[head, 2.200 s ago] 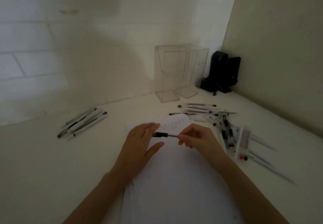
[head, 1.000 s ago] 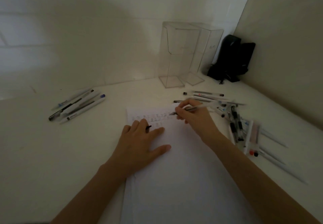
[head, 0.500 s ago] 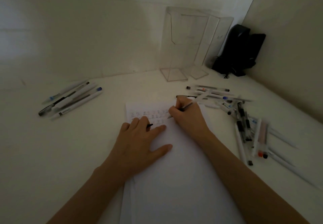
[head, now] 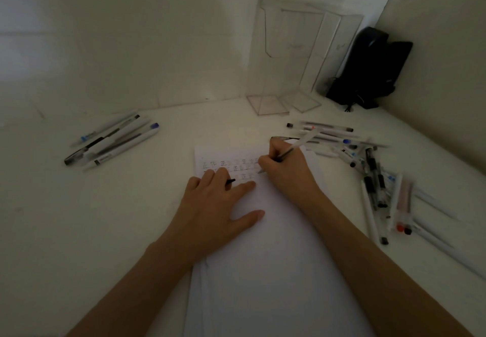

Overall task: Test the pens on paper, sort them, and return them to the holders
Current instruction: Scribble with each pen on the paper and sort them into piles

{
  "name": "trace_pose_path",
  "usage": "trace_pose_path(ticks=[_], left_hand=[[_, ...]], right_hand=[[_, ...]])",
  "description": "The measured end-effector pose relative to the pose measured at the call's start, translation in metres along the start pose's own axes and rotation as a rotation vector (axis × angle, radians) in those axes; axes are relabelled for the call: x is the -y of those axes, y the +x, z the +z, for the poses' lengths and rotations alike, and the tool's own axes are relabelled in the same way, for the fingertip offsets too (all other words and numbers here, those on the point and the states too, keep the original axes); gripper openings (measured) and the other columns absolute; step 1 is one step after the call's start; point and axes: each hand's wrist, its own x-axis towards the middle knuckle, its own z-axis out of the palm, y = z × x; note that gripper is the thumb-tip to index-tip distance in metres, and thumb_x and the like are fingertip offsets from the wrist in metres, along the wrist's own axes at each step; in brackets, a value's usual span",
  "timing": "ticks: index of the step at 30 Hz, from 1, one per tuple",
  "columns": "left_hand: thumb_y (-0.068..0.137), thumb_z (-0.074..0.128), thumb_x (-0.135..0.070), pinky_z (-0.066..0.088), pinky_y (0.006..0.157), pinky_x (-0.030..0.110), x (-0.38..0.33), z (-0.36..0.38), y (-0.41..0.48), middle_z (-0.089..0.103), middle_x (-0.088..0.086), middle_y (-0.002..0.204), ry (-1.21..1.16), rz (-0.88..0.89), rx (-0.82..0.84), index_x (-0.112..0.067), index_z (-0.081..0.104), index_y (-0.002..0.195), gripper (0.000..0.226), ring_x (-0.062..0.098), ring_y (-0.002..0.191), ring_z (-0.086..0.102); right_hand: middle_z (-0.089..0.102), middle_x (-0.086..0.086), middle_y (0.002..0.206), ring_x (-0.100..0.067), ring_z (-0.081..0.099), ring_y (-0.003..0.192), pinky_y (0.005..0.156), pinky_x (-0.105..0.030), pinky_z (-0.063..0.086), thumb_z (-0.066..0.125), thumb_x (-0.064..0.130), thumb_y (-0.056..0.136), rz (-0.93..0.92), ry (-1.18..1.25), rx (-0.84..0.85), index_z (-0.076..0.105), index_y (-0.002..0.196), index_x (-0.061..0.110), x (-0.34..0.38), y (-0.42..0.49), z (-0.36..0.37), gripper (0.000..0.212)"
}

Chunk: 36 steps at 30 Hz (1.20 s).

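Though barely visible, cap (head: 231,181) between fingers (head: 243,186)

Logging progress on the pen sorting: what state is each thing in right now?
Paper: rows of test marks at its top.
Pen: uncapped, tip at the paper.
Right hand: grips the pen.
Left hand: flat on the paper, pinching the black cap between two fingers.
Clear holders: upright, empty.
Left pens: lying bunched together.
Right pens: lying scattered, some crossing.

Dim, murky light, wide-angle bending at edges, perhaps slight blur
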Motion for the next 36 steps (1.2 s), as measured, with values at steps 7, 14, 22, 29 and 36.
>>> trace_pose_path(ticks=[7, 14, 22, 29, 36], left_hand=[[0.080, 0.030, -0.068, 0.035, 0.064, 0.029, 0.000, 0.001, 0.000, 0.050, -0.002, 0.080, -0.002, 0.001, -0.005, -0.032, 0.062, 0.113, 0.058, 0.018, 0.072, 0.050], [0.081, 0.029, -0.068, 0.031, 0.065, 0.028, 0.000, 0.001, 0.000, 0.050, -0.002, 0.081, -0.025, 0.005, 0.013, -0.032, 0.062, 0.114, 0.059, 0.018, 0.072, 0.050], [0.080, 0.030, -0.068, 0.036, 0.064, 0.030, 0.001, 0.001, -0.001, 0.050, -0.002, 0.080, -0.032, 0.016, 0.003, -0.032, 0.062, 0.113, 0.058, 0.018, 0.071, 0.050], [0.088, 0.029, -0.048, 0.031, 0.070, 0.026, 0.000, -0.010, 0.001, 0.043, -0.005, 0.089, -0.240, -0.038, 0.092, -0.025, 0.042, 0.134, 0.053, 0.014, 0.078, 0.044], [0.095, 0.044, -0.011, 0.034, 0.072, -0.003, 0.000, -0.022, 0.008, 0.061, -0.006, 0.113, -0.789, -0.348, 0.037, -0.025, 0.032, 0.109, 0.022, 0.001, 0.090, 0.058]], right_hand=[[0.028, 0.002, 0.055, -0.004, 0.030, 0.048, 0.049, -0.017, 0.027, 0.058, 0.002, 0.078, 0.015, 0.031, -0.001, 0.030, 0.060, 0.016, 0.000, 0.000, 0.000, 0.036], [0.033, 0.003, 0.053, -0.005, 0.032, 0.048, 0.051, -0.020, 0.029, 0.059, 0.007, 0.078, -0.002, -0.012, 0.010, 0.034, 0.059, 0.018, 0.000, -0.001, -0.001, 0.033], [0.030, 0.001, 0.053, -0.004, 0.036, 0.046, 0.048, -0.014, 0.031, 0.058, 0.000, 0.078, -0.022, -0.017, 0.028, 0.037, 0.062, 0.009, 0.007, -0.005, -0.003, 0.028], [0.036, -0.005, 0.055, -0.004, 0.034, 0.046, 0.048, -0.016, 0.027, 0.057, 0.005, 0.083, 0.019, 0.047, -0.069, 0.036, 0.062, 0.011, 0.002, -0.003, -0.003, 0.031], [0.060, 0.001, 0.058, -0.007, 0.052, 0.051, 0.051, -0.019, 0.040, 0.063, 0.015, 0.088, -0.034, 0.396, 0.023, 0.061, 0.081, 0.005, 0.009, -0.004, -0.010, 0.012]])
